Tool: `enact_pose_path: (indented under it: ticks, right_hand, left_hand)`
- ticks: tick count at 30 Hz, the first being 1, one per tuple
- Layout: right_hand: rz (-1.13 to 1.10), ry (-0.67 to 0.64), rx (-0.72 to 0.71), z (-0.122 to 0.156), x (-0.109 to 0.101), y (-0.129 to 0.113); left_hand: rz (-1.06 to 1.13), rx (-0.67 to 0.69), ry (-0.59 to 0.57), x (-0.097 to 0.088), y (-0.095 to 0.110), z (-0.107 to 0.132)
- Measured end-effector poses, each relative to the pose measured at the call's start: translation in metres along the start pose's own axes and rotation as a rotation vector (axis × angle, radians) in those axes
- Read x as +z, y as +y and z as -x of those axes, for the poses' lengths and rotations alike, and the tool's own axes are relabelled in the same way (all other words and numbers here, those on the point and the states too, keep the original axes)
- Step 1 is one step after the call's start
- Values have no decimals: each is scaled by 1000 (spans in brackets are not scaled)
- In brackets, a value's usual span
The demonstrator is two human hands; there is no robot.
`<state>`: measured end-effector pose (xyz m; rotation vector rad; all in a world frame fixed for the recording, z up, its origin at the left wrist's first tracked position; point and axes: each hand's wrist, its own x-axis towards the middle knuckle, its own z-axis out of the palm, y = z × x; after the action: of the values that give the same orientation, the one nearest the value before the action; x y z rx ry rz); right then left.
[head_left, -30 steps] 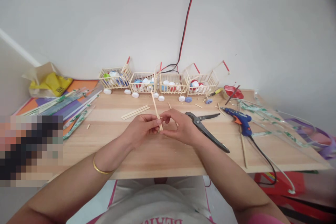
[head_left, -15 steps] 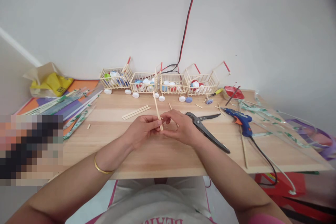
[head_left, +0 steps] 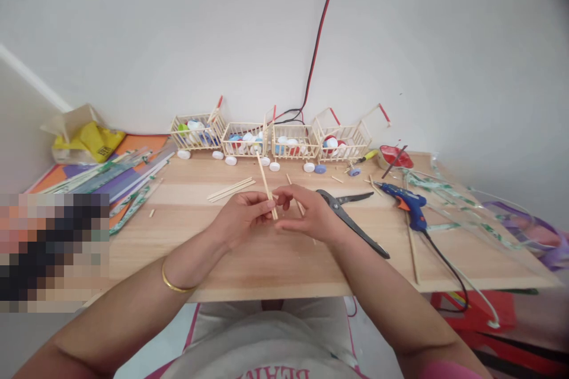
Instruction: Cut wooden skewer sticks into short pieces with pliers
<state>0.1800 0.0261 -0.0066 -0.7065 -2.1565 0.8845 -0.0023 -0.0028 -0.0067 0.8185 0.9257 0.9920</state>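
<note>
A: Light lvl?
B: Bright, even, diffuse; can't tell src. Wall (head_left: 178, 29) pale grey, slightly washed out.
A: Shadows?
B: V. soft, faint, on surface (head_left: 284, 275) nr hands (head_left: 311, 216).
A: Sharpness?
B: Bit soft overall, blurrier far R. Wide-angle stretch @ edges, top-R corner dark, pixelated patch (head_left: 53, 251) lower L.

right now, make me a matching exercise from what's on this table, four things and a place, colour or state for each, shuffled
Things:
1. left hand
2. glue gun
3. shears
4. miniature carts

Descriptions:
A. dark, lying spread open
B. lined up near the wall
C. blue and orange
D. pinching a thin wooden stick

Right pairs: 1-D, 2-C, 3-A, 4-B
</note>
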Motion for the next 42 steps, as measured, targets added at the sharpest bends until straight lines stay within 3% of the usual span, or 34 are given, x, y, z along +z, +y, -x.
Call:
enact_pose_path:
  ticks: [4, 8, 15, 22, 34, 42]
  right_hand:
    - [-255, 166, 139, 0, -6, 5]
    - [-336, 315, 240, 0, -8, 11]
    - [-72, 180, 22, -3, -2, 11]
    - [127, 116, -81, -3, 9, -2]
    - [181, 49, -88, -3, 11, -1]
    - [143, 19, -69, -2, 9, -3]
  left_hand:
    - [15, 54, 40, -7, 5, -3]
    - [27, 72, 55, -10, 6, -5]
    - [42, 93, 26, -11, 4, -6]
    - [65, 38, 18, -12, 4, -5]
    - [33, 18, -58, -9, -3, -5]
    - [-73, 125, 42, -8, -3, -5]
